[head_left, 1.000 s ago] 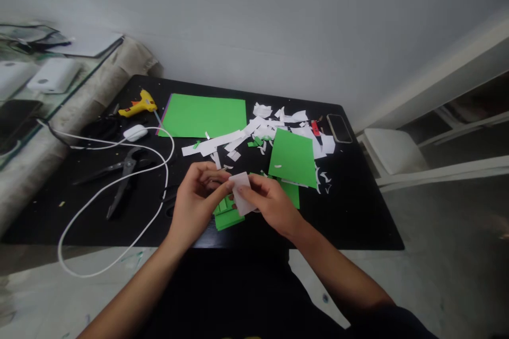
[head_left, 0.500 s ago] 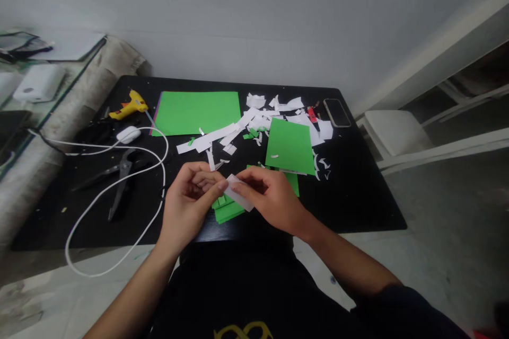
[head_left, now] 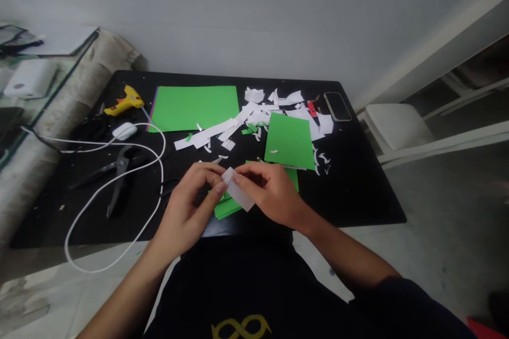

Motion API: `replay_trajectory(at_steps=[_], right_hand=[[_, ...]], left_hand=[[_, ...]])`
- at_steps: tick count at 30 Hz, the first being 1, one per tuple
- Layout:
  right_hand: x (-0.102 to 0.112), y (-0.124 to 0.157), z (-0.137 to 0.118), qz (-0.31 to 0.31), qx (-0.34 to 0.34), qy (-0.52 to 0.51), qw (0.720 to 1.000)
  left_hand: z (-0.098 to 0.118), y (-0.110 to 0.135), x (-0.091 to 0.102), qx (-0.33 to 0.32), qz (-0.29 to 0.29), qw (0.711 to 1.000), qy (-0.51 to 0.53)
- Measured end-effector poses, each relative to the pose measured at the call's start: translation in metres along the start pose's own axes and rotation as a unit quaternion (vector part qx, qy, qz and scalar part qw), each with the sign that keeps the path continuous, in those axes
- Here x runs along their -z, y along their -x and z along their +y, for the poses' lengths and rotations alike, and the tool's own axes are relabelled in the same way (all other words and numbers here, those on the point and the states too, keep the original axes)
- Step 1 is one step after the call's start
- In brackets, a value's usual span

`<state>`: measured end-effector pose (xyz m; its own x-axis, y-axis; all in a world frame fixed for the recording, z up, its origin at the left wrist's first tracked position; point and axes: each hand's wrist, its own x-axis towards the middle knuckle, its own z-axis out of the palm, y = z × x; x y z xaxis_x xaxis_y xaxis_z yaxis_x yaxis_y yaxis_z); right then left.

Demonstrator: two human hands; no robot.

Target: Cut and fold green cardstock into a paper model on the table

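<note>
Between my two hands, above the front of the black table, is a small piece of white paper (head_left: 240,196). My left hand (head_left: 194,204) pinches its upper left edge between thumb and fingers. On the other side my right hand (head_left: 272,193) grips it, with the thumb lying on its face. Green paper pieces (head_left: 229,208) lie just beneath the hands, partly hidden by them. A green paper sheet (head_left: 289,140) with a small white scrap on it lies beyond my right hand.
Cut white paper strips (head_left: 212,133) and scraps cover the table's middle. Farther back lies a stack of green sheets (head_left: 194,107). A yellow glue gun (head_left: 126,101), black-handled scissors (head_left: 120,169) and a looped white cable (head_left: 89,202) occupy the left. A phone (head_left: 338,106) rests at the back right.
The fingers of my left hand have shifted and curled around the paper's upper edge. The white paper stays held by both hands. The camera view has moved slightly.
</note>
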<state>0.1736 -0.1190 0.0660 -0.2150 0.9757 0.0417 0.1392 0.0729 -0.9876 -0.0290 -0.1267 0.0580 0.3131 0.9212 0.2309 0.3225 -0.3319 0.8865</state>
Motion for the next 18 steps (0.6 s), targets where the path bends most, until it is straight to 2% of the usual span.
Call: replay_trajectory(at_steps=[8, 18], right_hand=[[0.0013, 0.0011, -0.0015, -0.011, 0.010, 0.027, 1.000], [0.0029, 0.0021, -0.0051, -0.024, 0.008, 0.055, 0.998]], left_hand=[[-0.0005, -0.0010, 0.0009, -0.009, -0.012, 1.000, -0.025], [-0.0012, 0.0017, -0.0023, 0.032, -0.006, 0.999, -0.026]])
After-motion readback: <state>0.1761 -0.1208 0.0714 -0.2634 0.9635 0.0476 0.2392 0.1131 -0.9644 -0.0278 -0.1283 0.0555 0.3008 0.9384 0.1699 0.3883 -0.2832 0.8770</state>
